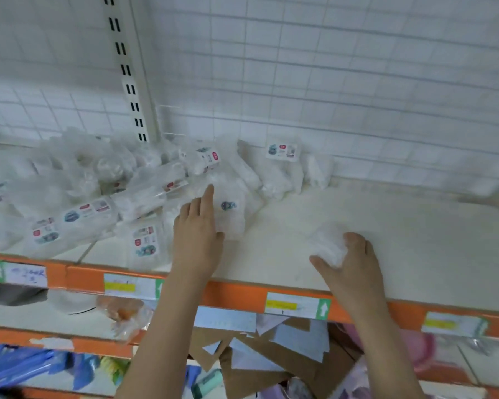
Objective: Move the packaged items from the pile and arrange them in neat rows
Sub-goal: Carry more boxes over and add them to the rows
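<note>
A: Barely begun, by the look of it. Most of the packaged items (104,194) heaped in a pile on the left of the shelf (415,240), against the wire back panel (329,82).

B: Anything in rows yet?

A: Only a few packets standing (283,168) near the back, just right of the heap. Bare shelf to the right, waiting to be filled.

B: And the hands?

A: Left hand (196,231) flat, fingers straight, resting on a packet (228,208) at the heap's edge. Right hand (349,263) curled round one small packet (327,246), low over the bare shelf, well apart from the pile. Nearly everything left to move.
</note>
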{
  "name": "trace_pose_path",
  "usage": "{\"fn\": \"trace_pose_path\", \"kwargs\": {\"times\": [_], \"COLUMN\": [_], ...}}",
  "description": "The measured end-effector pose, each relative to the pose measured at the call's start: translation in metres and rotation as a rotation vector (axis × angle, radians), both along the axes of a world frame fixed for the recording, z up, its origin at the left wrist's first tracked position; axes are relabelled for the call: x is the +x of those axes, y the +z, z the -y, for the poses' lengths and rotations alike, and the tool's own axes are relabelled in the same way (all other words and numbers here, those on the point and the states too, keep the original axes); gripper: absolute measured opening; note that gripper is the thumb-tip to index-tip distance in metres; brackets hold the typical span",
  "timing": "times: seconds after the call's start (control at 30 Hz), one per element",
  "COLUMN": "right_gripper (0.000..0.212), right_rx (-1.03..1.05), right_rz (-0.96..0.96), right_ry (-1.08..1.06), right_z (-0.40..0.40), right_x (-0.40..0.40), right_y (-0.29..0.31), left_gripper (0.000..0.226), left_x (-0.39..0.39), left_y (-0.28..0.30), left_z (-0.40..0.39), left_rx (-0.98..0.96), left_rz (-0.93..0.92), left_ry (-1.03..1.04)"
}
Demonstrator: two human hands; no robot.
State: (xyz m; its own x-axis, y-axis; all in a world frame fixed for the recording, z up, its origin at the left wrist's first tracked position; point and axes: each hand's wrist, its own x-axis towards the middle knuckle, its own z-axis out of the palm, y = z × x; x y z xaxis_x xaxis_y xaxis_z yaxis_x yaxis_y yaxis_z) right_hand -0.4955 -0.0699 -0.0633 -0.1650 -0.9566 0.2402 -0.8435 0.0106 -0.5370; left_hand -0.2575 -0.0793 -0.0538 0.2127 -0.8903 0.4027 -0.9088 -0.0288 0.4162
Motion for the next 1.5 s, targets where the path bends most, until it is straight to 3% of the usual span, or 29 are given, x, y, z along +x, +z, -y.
{"fn": "trace_pose_path", "kwargs": {"times": [0.1,0.33,0.47,0.6,0.67,0.8,0.87,0.97,1.07,1.3,1.5], "right_gripper": [0.069,0.094,0.077,0.077,0.067,0.047,0.045,0.047,0.046,0.047,0.046], "right_rx": [-0.016,0.032,0.005,-0.106,-0.175,-0.313,-0.356,-0.411,-0.458,-0.434,-0.353], "right_rz": [0.103,0.249,0.218,0.124,0.035,-0.046,-0.020,0.049,0.089,0.120,0.182], "right_ry": [0.036,0.159,0.208,0.189,0.187,0.203,0.244,0.307,0.323,0.311,0.122], "right_z": [0.002,0.004,0.004,0.007,0.009,0.009,0.007,0.010,0.017,0.029,0.027], "right_x": [0.001,-0.044,-0.119,-0.220,-0.261,-0.319,-0.334,-0.349,-0.355,-0.378,-0.439], "right_y": [0.001,0.007,0.010,0.010,0.008,-0.002,-0.002,0.003,0.007,0.013,0.023], "left_gripper": [0.076,0.048,0.039,0.033,0.032,0.050,0.056,0.043,0.046,0.042,0.034], "left_x": [0.003,-0.034,-0.102,-0.211,-0.263,-0.330,-0.345,-0.358,-0.366,-0.394,-0.453], "left_y": [-0.005,-0.007,-0.001,0.001,-0.004,-0.016,-0.017,-0.010,-0.004,0.003,0.013], "left_z": [-0.005,-0.019,-0.018,-0.014,-0.012,-0.011,-0.011,-0.006,0.004,0.028,0.046], "left_rx": [-0.093,-0.266,-0.266,-0.225,-0.201,-0.141,-0.126,-0.174,-0.248,-0.300,-0.269], "left_rz": [-0.037,0.093,-0.023,-0.220,-0.241,-0.210,-0.227,-0.244,-0.250,-0.255,-0.110], "left_ry": [0.035,0.033,-0.006,-0.109,-0.202,-0.369,-0.379,-0.349,-0.364,-0.411,-0.415]}}
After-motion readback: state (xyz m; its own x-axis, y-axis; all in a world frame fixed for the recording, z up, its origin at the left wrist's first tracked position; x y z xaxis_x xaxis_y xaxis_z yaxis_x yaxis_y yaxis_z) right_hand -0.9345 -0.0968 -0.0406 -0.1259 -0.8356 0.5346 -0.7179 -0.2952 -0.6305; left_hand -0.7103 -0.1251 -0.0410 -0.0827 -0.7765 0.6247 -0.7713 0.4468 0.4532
